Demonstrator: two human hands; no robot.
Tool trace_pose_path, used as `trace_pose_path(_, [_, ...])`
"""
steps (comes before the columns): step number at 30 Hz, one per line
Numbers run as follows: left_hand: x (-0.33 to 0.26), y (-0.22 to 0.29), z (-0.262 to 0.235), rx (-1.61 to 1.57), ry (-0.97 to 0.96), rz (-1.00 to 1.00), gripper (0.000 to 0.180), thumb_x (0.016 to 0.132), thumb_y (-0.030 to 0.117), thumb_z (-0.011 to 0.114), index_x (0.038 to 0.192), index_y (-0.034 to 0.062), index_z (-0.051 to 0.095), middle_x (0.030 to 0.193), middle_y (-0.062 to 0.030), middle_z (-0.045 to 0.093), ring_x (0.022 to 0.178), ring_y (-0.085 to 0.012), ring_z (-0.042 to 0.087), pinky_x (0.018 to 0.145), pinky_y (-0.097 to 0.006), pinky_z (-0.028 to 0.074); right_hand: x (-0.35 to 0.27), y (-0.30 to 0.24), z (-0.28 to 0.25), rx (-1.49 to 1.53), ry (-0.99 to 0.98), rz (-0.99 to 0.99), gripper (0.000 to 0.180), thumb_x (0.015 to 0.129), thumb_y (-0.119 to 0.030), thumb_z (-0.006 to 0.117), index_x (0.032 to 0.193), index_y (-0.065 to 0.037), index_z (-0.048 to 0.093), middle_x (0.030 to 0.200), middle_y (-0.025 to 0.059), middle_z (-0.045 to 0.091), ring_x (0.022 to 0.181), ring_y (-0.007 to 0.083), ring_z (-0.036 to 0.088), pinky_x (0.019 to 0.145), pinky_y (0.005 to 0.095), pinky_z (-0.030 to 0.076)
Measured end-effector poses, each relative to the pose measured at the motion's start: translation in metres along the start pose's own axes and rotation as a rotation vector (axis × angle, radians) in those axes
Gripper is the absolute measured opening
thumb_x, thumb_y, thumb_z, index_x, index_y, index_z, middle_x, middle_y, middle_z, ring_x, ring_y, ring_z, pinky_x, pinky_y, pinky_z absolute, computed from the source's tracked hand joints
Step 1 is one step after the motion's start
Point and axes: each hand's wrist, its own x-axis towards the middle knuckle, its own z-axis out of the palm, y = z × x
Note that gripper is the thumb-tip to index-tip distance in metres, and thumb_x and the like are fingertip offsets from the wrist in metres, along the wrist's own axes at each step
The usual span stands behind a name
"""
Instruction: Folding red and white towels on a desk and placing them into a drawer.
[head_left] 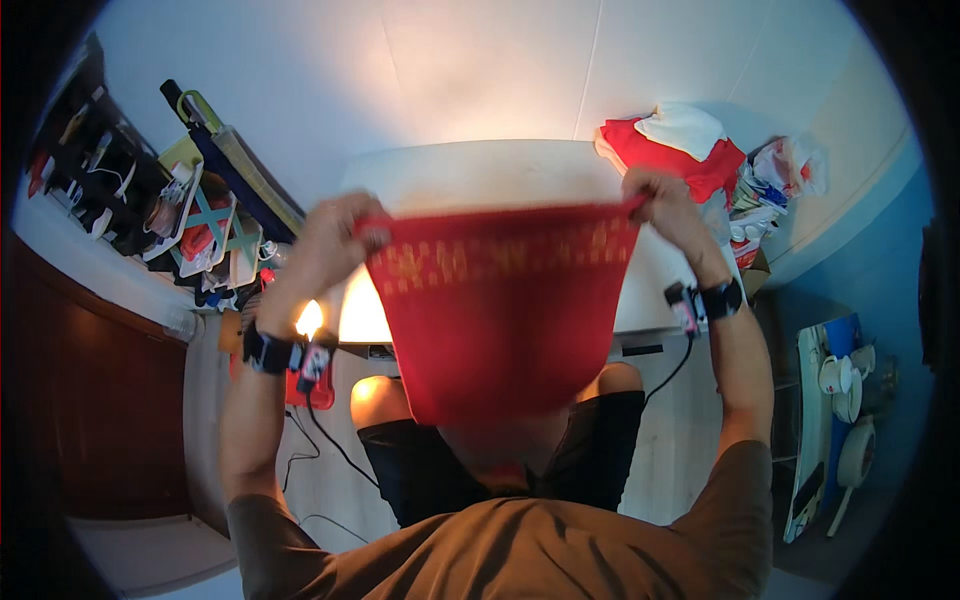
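Note:
A red cloth (505,330) with a yellow-patterned band along its top hangs spread out in front of me, above my lap. Its exact kind cannot be told, and its lower edge is blurred. My left hand (340,240) grips the upper left corner, while the upper right corner is pinched in my right hand (665,195). Between the two hands the top edge is pulled nearly straight. Behind the cloth, a white table (480,165) is partly covered from view. Each wrist wears a dark strap with a small cabled device.
Folded red and white fabric (680,155) lies at the table's back right, beside plastic bags (785,170). A bright lamp (310,318) glows by my left wrist. Racks of items and umbrellas (235,165) stand left. Cables (340,440) hang from the wrist devices; tape rolls (855,455) are at right.

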Motion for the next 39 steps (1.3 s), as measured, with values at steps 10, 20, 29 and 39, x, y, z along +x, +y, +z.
trace_pose_path(10, [-0.008, 0.005, 0.035, 0.408, 0.603, 0.347, 0.016, 0.071, -0.004, 0.064, 0.084, 0.0046, 0.065, 0.078, -0.0120, 0.056, 0.077, -0.0306, 0.059, 0.064, -0.038, 0.048, -0.022, 0.017, -0.008, -0.230, 0.357, -0.383, 0.020, 0.060, 0.013, 0.054, 0.074, -0.002, 0.053, 0.073, 0.0040, 0.055, 0.072, 0.0127, 0.056, 0.068, 0.0240, 0.044])
trace_pose_path(20, [-0.088, -0.115, 0.206, 0.404, 0.224, 0.075, 0.022, 0.065, 0.000, 0.061, 0.085, 0.0069, 0.061, 0.086, -0.0111, 0.055, 0.087, -0.0320, 0.055, 0.076, -0.043, 0.045, -0.114, 0.150, 0.097, -0.340, -0.094, -0.162, 0.018, 0.064, 0.007, 0.057, 0.076, -0.006, 0.060, 0.079, 0.0115, 0.060, 0.081, 0.0336, 0.059, 0.073, 0.0421, 0.047])
trace_pose_path(29, [-0.096, -0.101, 0.178, 0.401, 0.043, 0.076, 0.017, 0.063, 0.004, 0.063, 0.079, 0.0037, 0.065, 0.093, -0.0132, 0.062, 0.095, -0.0314, 0.056, 0.085, -0.042, 0.046, -0.125, 0.126, 0.073, -0.329, -0.323, -0.140, 0.018, 0.067, 0.004, 0.060, 0.083, -0.003, 0.062, 0.089, 0.0116, 0.062, 0.081, 0.0321, 0.060, 0.070, 0.0393, 0.049])
trace_pose_path(39, [0.083, -0.134, 0.194, 0.422, 0.111, 0.033, 0.058, 0.082, 0.035, 0.066, 0.132, 0.0080, 0.052, 0.138, -0.0206, 0.047, 0.135, -0.0409, 0.033, 0.111, -0.050, 0.029, 0.032, 0.165, 0.111, -0.424, -0.030, -0.100, 0.047, 0.095, -0.029, 0.050, 0.133, -0.001, 0.050, 0.137, 0.0171, 0.051, 0.125, 0.0328, 0.049, 0.100, 0.0372, 0.043])
